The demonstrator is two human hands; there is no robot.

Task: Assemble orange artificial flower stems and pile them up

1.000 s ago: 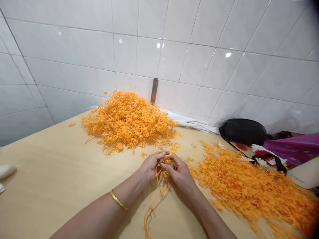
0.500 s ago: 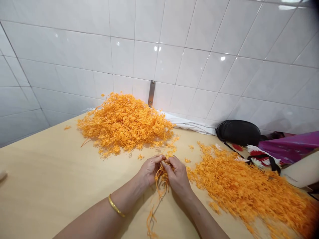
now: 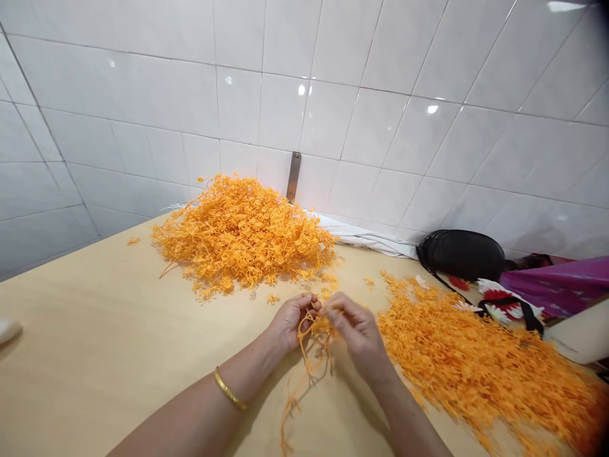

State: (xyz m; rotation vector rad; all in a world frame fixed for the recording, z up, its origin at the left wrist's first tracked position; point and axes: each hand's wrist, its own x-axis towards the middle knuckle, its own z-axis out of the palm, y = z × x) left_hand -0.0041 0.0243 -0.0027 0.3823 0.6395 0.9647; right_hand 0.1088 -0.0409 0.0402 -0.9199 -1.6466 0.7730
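Right hand drawn rightward from left hand, fingertips narrowly pinching tangled orange flower strands; left hand closed on them, strands trailing onto pale wooden table. Loose orange heap right; second orange heap far, before white tile wall.

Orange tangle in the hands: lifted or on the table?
Lifted: left hand and right hand pinch the orange tangle above the table.
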